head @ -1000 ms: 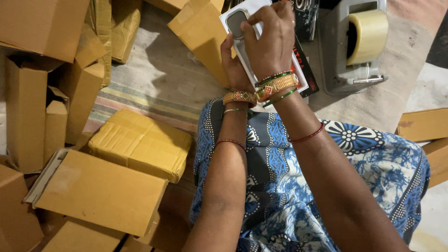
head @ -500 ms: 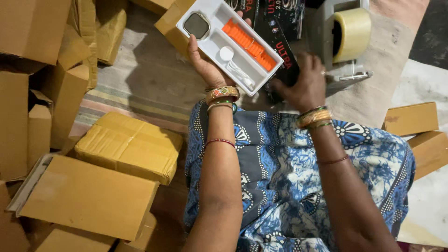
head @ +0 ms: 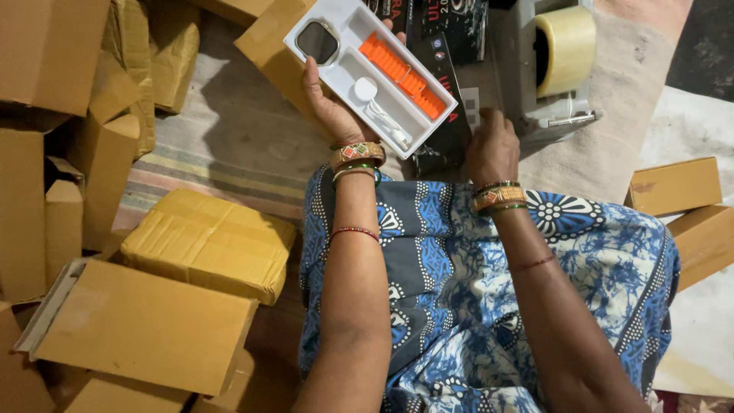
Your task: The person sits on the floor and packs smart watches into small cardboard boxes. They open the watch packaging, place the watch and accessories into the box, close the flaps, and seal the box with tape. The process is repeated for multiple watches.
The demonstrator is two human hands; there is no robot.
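- above the lap, the left hand [head: 332, 107] is holding up a white moulded tray [head: 372, 73] from beneath, fingers curling round its near edge and palm pressing its underside.
- in the tray's three compartments are lying one dark square watch face [head: 316, 41], one orange strap [head: 403, 73] and one white round charger with cable [head: 375, 103].
- just beside the tray, the right hand [head: 492, 145] is resting on a black printed box [head: 442, 115] lying on the floor; its fingers are pressing down on the box, though i cannot tell whether they are pinching an edge.
- beyond that hand, one grey tape dispenser [head: 554, 76] is carrying a single roll of clear tape [head: 567, 47].
- on the left, sealed yellow-brown cartons [head: 206, 243] are lying in a heap, flat and rectangular, at least six of them; two more small cartons [head: 677, 183] are sitting at the right edge.
- compared with half a second ago, the tray is sitting much as it was, tilted the same way, while the right hand is lying a little nearer the dispenser and the view is looking slightly lower.
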